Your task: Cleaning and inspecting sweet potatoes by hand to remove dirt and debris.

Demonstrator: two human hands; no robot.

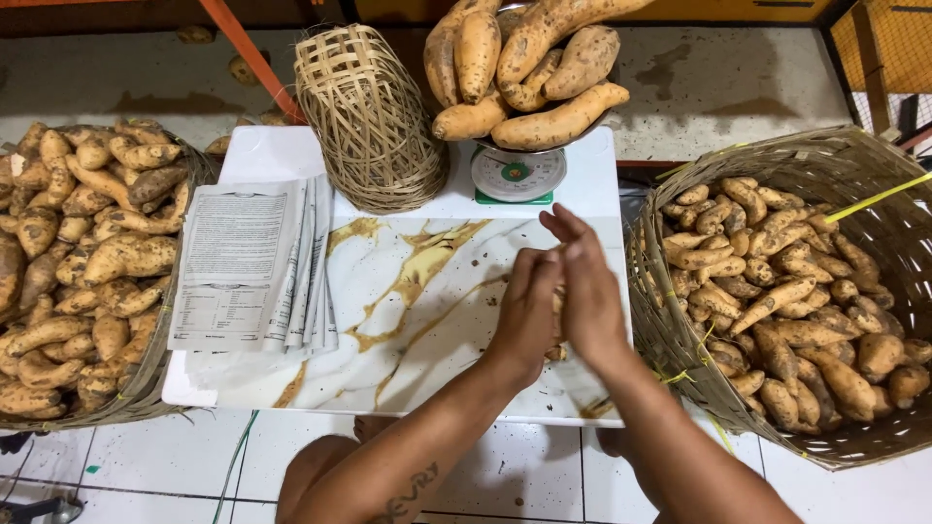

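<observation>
Both hands, left and right, cupped around small tan-skinned sweet potato above white marbled bench; probably firm, light, best gripped mid-body.

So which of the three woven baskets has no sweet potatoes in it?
The small basket lying tipped over at the back of the white table, beside the scale. The big left basket and right basket on the floor are both full.

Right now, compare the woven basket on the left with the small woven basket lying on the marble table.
The left basket stands upright, brimming with sweet potatoes; the small basket lies on its side, open weave, nothing showing inside. The left one is wider and sits beside the table; the small one rests on it. Both are tan wicker.
</observation>
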